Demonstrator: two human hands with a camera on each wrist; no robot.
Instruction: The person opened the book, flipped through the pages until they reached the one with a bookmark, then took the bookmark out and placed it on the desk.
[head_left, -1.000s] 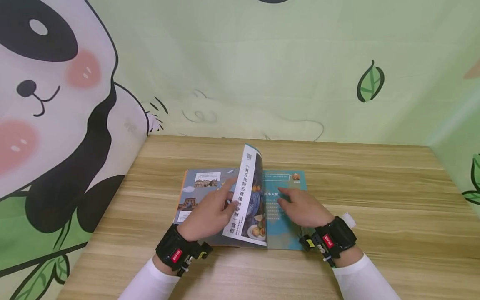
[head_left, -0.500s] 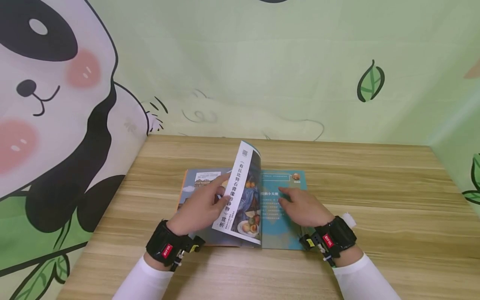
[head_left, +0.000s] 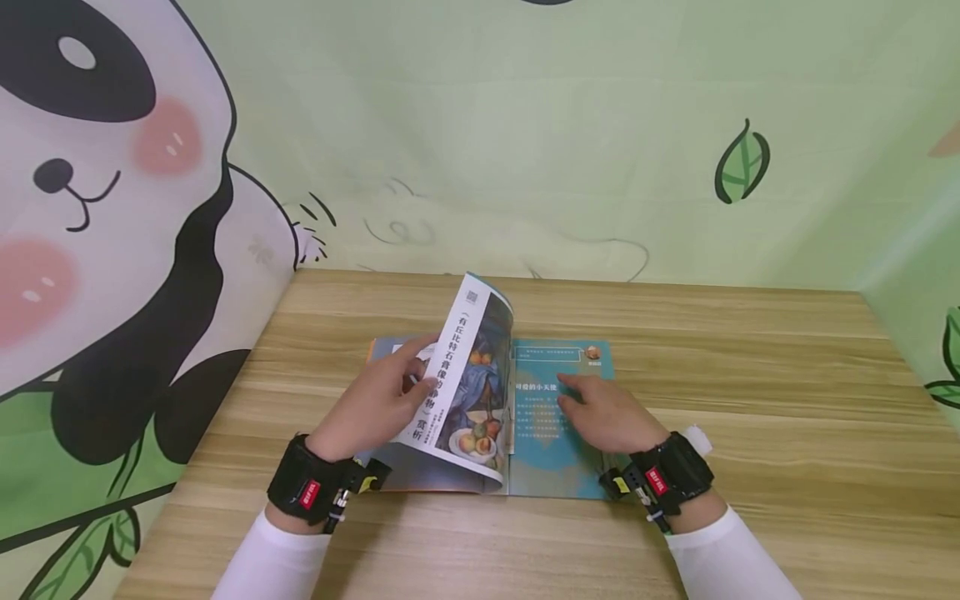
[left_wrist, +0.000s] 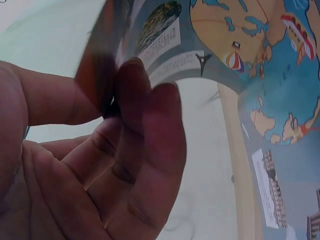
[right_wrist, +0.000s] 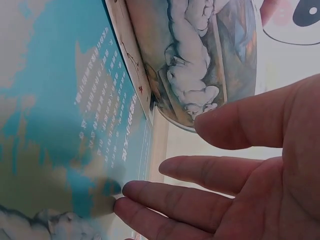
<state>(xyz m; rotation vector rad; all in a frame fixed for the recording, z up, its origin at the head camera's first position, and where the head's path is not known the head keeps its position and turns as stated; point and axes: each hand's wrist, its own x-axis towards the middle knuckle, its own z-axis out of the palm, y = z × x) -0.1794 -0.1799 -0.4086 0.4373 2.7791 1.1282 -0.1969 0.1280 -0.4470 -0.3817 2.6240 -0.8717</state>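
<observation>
An open illustrated magazine (head_left: 551, 467) lies on the wooden table, its right page blue with white text. My left hand (head_left: 375, 404) pinches the outer edge of a raised page (head_left: 483, 417), which shows a fruit still life and a white title strip. In the left wrist view, the thumb (left_wrist: 60, 100) lies on one side of the sheet (left_wrist: 175, 30) and fingers on the other. Beneath it is a grey-blue left page (head_left: 442, 473) with pictures. My right hand (head_left: 611, 414) rests on the blue page, fingers mostly straight and fingertips (right_wrist: 122, 204) right at the paper.
Wood-grain table (head_left: 750, 400) surrounds the magazine. Behind it hangs a pale green backdrop (head_left: 525, 167) with a large panda (head_left: 97, 250) at the left. Each wrist wears a black strap (head_left: 315, 479) with a small camera.
My left hand has moved left, drawing the raised page over with it; more of the blue right page and its title shows. My right hand has stayed in place.
</observation>
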